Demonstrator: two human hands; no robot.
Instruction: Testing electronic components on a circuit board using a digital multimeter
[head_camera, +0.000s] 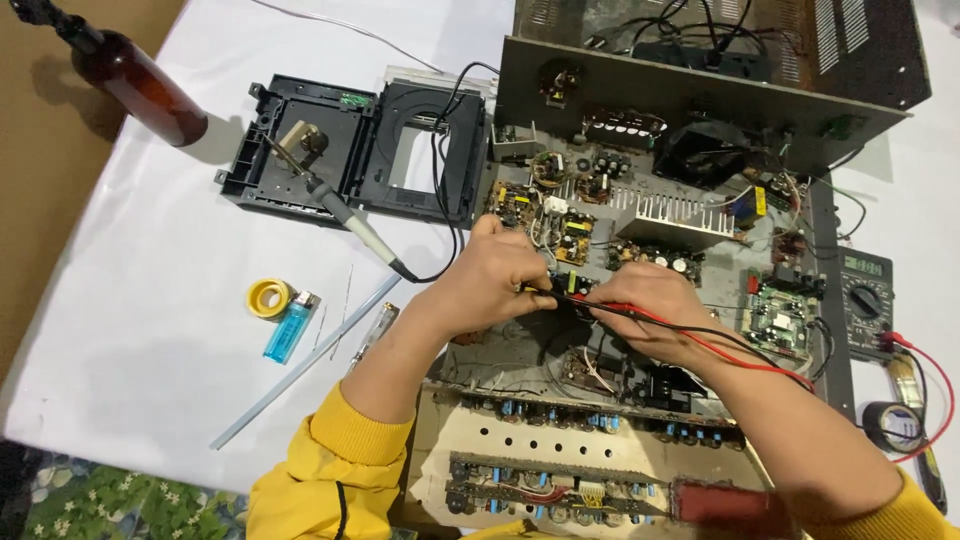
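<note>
An opened electronic chassis (840, 230) full of circuit boards, capacitors and a finned heat sink (672, 212) lies in front of me. My left hand (492, 280) grips a black probe over the boards in the middle. My right hand (650, 305) holds a red probe right beside it, tips close together. Red and black leads (760, 362) run from the probes across my right forearm to a multimeter (866, 298) at the chassis's right edge. My sleeves are yellow.
A soldering iron (345, 215) rests on a black plastic housing (300, 150) at upper left. A brown bottle (140, 80), a yellow solder roll (270, 297), a blue lighter (288, 327), a test screwdriver (372, 333) and a long thin rod (300, 366) lie on the white sheet. Black tape roll (893, 424) at right.
</note>
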